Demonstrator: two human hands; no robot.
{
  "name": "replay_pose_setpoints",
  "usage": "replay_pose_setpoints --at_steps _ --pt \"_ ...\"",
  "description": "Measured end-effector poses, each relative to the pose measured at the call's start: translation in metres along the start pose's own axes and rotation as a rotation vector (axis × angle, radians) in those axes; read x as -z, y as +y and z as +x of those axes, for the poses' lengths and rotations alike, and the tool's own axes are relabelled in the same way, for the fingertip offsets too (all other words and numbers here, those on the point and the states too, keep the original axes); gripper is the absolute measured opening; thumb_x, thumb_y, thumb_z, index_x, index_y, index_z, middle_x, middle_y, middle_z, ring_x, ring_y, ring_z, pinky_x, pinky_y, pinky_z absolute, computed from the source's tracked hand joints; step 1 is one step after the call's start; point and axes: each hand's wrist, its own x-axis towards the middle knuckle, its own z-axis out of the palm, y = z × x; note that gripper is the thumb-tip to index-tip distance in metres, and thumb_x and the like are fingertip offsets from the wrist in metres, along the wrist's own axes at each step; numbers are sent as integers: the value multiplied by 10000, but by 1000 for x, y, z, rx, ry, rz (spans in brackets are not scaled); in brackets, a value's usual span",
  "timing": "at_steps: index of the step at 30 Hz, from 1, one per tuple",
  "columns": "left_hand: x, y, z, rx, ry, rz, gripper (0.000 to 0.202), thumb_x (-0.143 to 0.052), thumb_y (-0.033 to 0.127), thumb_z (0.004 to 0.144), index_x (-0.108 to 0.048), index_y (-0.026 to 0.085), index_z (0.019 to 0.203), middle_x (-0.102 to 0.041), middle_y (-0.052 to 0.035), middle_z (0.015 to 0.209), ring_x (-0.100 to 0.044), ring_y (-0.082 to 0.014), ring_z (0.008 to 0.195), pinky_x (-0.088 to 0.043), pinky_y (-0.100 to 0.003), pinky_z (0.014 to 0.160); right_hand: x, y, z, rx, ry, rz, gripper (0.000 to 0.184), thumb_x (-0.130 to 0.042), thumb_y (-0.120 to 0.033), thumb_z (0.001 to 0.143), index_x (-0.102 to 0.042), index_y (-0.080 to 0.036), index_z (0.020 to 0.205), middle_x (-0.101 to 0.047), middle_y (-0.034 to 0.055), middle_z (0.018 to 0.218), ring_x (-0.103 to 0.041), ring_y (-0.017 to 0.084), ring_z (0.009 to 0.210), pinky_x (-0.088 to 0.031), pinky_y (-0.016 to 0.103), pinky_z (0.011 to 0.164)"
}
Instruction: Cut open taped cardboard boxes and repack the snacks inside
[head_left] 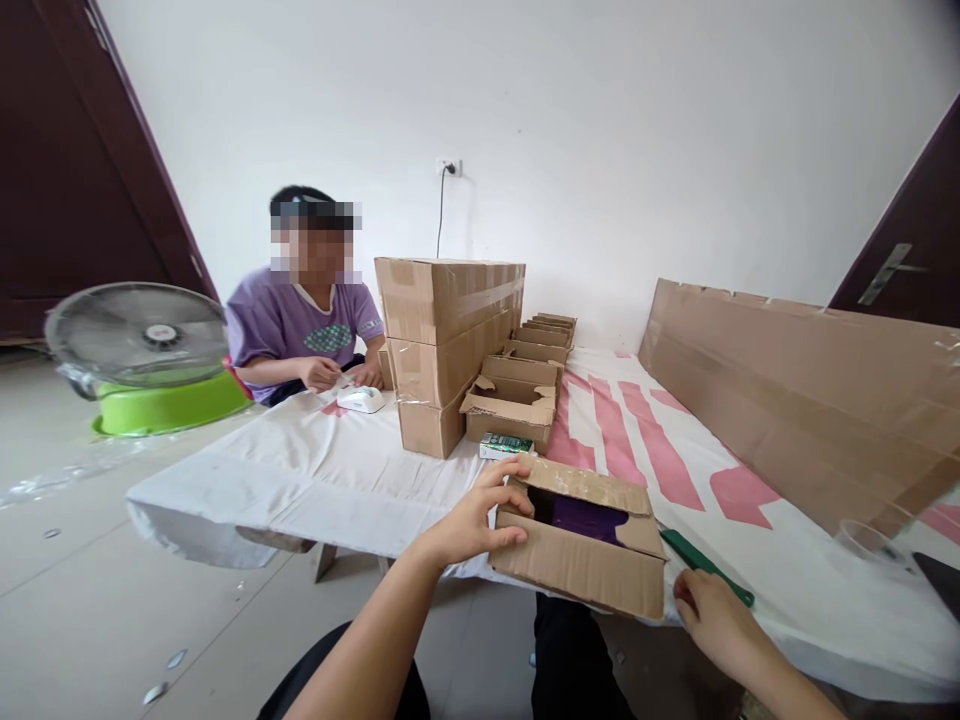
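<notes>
A small open cardboard box (577, 565) sits at the near edge of the low table, with something purple (589, 518) inside it. My left hand (476, 520) grips the box's left corner, thumb on the front wall and fingers over the flap. My right hand (712, 615) rests at the table edge just right of the box, fingers curled, beside a green flat tool (705, 566). I cannot see anything held in it.
A white cloth with pink stripes (360, 470) covers the table. Stacked cardboard cartons (446, 345), a row of open small boxes (517, 395) and a green-white packet (506, 445) stand mid-table. Flat cardboard (802, 390) leans at right. A seated person (307, 320) works far left near a fan (139, 335).
</notes>
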Motion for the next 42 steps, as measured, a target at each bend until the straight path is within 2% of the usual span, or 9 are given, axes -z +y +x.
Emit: replay_pose_setpoints --at_steps 5,11,15,18,21,28,35,38,42 --pt "0 3 0 1 -2 -4 228 -711 401 775 -673 219 907 -437 -105 1393 -285 -336 1393 -234 -508 1150 -5 4 2 11 81 -126 145 -522 -179 823 -664 -190 796 -664 76 810 -628 258 846 -446 353 756" --pt "0 3 0 8 -11 33 271 -685 449 788 -668 212 919 -425 -98 1405 -283 -323 1398 -238 -497 1155 -14 9 -8 289 323 -238 262 -458 -215 918 -684 -207 787 -637 60 817 -593 227 820 -440 360 761" --pt "0 1 0 4 -13 46 284 -675 467 793 -666 217 927 -417 -95 1409 -287 -322 1396 -244 -491 1154 -32 19 -22 372 455 -323 277 -433 -113 901 -687 -186 988 -668 72 937 -592 224 888 -457 355 788" --pt "-1 -2 0 -5 -12 44 292 -670 480 795 -665 221 929 -413 -90 1410 -289 -318 1394 -241 -486 1156 -45 31 -31 402 525 -364 428 -396 -5 836 -638 -180 1143 -670 78 1073 -582 230 1003 -456 365 866" --pt "-1 -3 -1 -7 -10 40 300 -666 491 798 -663 224 934 -410 -86 1410 -286 -315 1394 -235 -485 1158 -52 41 -38 416 570 -367 453 -404 -16 822 -614 -186 1185 -670 80 1094 -587 233 1001 -464 373 864" --pt "-1 -3 0 -4 -9 29 318 -668 510 790 -666 221 923 -422 -92 1396 -280 -321 1391 -228 -499 1155 -31 38 -38 397 553 -199 180 -481 -276 927 -647 -209 918 -652 82 943 -593 226 876 -480 369 798" --pt "-1 -2 0 -8 -5 36 329 -669 518 785 -668 216 915 -434 -99 1382 -292 -329 1381 -232 -516 1149 -20 23 -36 317 460 -91 270 -495 -339 916 -477 -230 670 -549 25 718 -549 192 692 -454 324 617" --pt "-1 -2 1 -7 -4 34 325 -666 517 788 -667 215 909 -438 -100 1381 -291 -329 1384 -238 -517 1147 -23 21 -37 309 457 -65 277 -527 -320 883 -418 -236 643 -512 3 666 -531 183 634 -443 315 566" --pt "-1 -1 0 -6 -2 31 317 -663 513 792 -665 217 907 -435 -97 1387 -272 -328 1399 -233 -515 1152 -20 20 -36 344 509 43 106 -438 -165 845 -509 -230 800 -584 31 757 -601 206 705 -500 341 615"
